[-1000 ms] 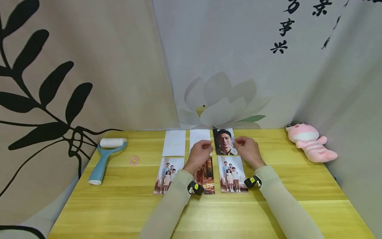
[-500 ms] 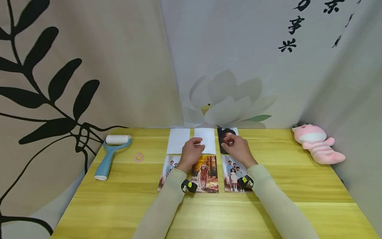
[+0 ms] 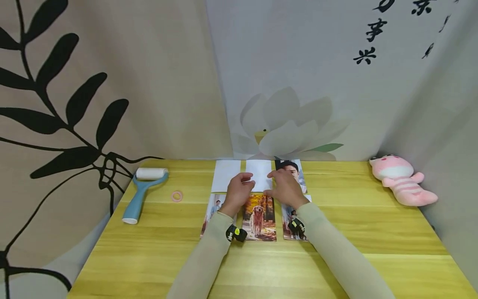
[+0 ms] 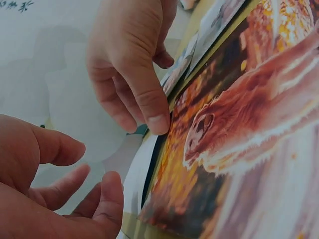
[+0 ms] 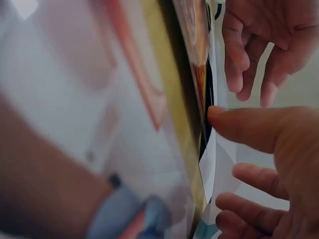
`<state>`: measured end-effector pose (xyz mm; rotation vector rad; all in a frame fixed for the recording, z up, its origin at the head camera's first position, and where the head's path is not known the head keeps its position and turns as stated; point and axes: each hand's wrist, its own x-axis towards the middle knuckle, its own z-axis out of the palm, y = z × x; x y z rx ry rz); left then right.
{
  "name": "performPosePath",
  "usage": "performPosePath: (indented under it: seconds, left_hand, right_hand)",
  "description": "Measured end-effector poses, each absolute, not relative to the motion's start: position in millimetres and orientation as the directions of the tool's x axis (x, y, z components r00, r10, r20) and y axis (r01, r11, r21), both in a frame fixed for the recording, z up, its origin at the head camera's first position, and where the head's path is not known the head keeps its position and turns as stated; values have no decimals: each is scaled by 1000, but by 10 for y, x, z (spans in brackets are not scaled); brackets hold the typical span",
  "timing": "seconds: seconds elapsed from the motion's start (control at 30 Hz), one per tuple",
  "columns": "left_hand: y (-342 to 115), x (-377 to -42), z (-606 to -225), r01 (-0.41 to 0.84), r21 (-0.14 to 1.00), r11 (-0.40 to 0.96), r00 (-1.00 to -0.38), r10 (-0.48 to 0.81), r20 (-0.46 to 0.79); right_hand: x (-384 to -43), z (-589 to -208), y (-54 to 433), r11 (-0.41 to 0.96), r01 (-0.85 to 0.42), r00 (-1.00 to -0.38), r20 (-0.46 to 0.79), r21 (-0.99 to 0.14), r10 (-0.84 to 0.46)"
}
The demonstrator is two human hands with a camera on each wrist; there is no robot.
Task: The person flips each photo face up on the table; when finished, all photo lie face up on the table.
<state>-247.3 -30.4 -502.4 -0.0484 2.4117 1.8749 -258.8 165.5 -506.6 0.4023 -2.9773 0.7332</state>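
Two rows of photo cards lie on the table. My left hand (image 3: pixel 239 192), fingers loosely bent and holding nothing, is over the left edge of the middle back card (image 3: pixel 258 169), which is white and blank. At that card's right side, my right hand (image 3: pixel 286 187) has thumb and fingers spread apart. In the left wrist view its thumb is at the top edge of the dog photo (image 4: pixel 224 119); whether it touches is unclear. The right hand partly covers a portrait photo (image 3: pixel 301 182). Family photos (image 3: pixel 205 220) lie front left and front right, partly hidden by my arms.
Another blank white card (image 3: pixel 225 176) lies back left. Further left are a pink ring (image 3: pixel 177 196) and a blue-handled lint roller (image 3: pixel 138 199). A pink plush toy (image 3: pixel 401 178) lies at the right. A printed curtain (image 3: pixel 168 83) hangs behind the table's back edge.
My right hand has moved left, from the portrait photo to the blank middle card. The left hand has drawn slightly nearer and uncovered the dog photo. The head view has shifted a little.
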Motion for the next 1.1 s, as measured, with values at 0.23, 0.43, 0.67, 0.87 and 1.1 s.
performPosePath:
  seconds: [0.23, 0.43, 0.67, 0.87, 1.1]
  left_hand:
    - [-351, -2488, -5016, -85, 968, 238, -996, 21, -92]
    - [-359, -2491, -5033, -93, 956, 277, -995, -5, -96]
    - [-330, -2453, -5040, -87, 942, 323, -996, 4, -93]
    - [-307, -2447, -5036, -86, 944, 320, -996, -1, -91]
    - [-288, -2436, -5068, -77, 946, 315, -996, 13, -85]
  right_hand:
    - [-2594, -5003, 1635, 842, -245, -969, 98, -480, -226]
    - [-2593, -5008, 1636, 795, -242, -970, 119, -557, -212]
    - [-2538, -5015, 1646, 752, -201, -979, 115, -628, -166]
    - [-2537, -4995, 1642, 661, -137, -990, 84, -738, -112]
    - [-2586, -5029, 1627, 475, -72, -997, 47, -877, -64]
